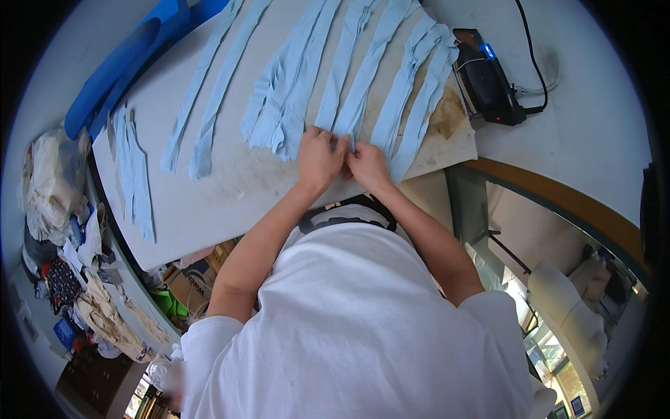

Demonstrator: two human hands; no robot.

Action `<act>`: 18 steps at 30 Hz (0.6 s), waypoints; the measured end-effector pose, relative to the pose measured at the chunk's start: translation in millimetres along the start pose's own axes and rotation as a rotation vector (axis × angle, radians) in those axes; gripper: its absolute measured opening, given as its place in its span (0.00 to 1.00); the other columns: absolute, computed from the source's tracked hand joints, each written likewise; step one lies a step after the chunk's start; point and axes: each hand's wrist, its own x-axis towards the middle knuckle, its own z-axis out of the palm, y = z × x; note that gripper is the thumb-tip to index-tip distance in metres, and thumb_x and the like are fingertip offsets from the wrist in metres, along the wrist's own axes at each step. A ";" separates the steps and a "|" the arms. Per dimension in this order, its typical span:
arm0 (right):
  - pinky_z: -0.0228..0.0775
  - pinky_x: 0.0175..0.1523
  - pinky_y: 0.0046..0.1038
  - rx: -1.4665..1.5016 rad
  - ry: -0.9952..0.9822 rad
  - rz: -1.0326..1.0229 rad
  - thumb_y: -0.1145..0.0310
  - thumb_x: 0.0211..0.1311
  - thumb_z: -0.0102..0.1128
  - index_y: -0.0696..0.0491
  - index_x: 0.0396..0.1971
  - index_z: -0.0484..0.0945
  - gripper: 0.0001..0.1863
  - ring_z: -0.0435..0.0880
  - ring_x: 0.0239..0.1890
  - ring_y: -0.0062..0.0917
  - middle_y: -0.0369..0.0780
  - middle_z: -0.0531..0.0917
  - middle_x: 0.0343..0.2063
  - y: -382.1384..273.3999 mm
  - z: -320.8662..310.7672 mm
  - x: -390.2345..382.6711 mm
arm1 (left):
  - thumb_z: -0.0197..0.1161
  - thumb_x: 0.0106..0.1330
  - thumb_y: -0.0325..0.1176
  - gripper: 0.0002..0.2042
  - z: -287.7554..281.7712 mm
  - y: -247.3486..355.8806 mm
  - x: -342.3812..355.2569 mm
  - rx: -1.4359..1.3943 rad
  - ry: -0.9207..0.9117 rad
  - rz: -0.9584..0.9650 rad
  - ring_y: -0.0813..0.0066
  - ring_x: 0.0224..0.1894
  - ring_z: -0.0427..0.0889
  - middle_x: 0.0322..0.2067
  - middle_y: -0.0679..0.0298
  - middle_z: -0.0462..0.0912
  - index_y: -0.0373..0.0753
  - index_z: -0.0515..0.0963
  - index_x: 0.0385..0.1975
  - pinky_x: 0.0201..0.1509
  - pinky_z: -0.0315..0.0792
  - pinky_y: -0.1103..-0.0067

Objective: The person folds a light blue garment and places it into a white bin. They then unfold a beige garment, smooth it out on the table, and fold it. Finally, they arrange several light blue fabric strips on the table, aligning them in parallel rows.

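Long light blue fabric strips (364,84) lie fanned out across a pale padded table (209,216), running away from me. At the near end of the middle strips my left hand (321,159) is closed, its fingers pinching the cloth edge. Right beside it, my right hand (368,167) pinches the same end, with thumbs and fingertips almost touching. The fingertips partly cover the bit of cloth between them. A wider bunch of overlapping strips (283,105) lies just left of my hands, and two more strips (412,84) spread out to the right.
At the table's right corner sits a black device (488,87) with a cord, next to a brown stain (447,115). Single strips (216,105) and a short bundle (136,174) lie to the left. A blue curved plastic piece (115,77) borders the far left edge. Cardboard boxes (190,283) stand below.
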 end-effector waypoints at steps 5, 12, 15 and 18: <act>0.73 0.23 0.26 0.170 -0.052 0.077 0.70 0.64 0.52 0.63 0.32 0.78 0.11 0.83 0.18 0.25 0.42 0.82 0.19 -22.2 -7.5 -25.3 | 0.66 0.54 0.45 0.19 -0.5 21.9 7.0 0.213 -0.091 -0.002 0.51 0.34 0.78 0.30 0.50 0.78 0.31 0.73 0.28 0.36 0.73 0.64; 0.73 0.25 0.18 0.206 0.199 0.102 0.71 0.66 0.53 0.61 0.42 0.77 0.11 0.81 0.21 0.18 0.39 0.82 0.23 3.0 -50.0 -69.9 | 0.62 0.50 0.30 0.09 22.2 11.4 7.3 0.476 -0.025 0.215 0.61 0.28 0.80 0.24 0.57 0.76 0.37 0.69 0.27 0.27 0.74 0.70; 0.73 0.25 0.18 0.239 0.262 0.129 0.72 0.66 0.52 0.61 0.44 0.77 0.11 0.81 0.21 0.18 0.39 0.82 0.24 11.5 -57.2 -76.0 | 0.59 0.49 0.26 0.07 25.8 -0.3 9.7 0.500 0.002 0.327 0.64 0.25 0.79 0.23 0.59 0.76 0.39 0.68 0.26 0.25 0.73 0.73; 0.73 0.26 0.18 0.227 0.293 0.124 0.72 0.67 0.51 0.61 0.46 0.76 0.12 0.81 0.21 0.19 0.39 0.82 0.24 10.3 -57.6 -76.5 | 0.59 0.50 0.26 0.07 23.6 -2.8 10.9 0.496 -0.009 0.369 0.64 0.25 0.79 0.23 0.60 0.75 0.39 0.68 0.26 0.25 0.73 0.73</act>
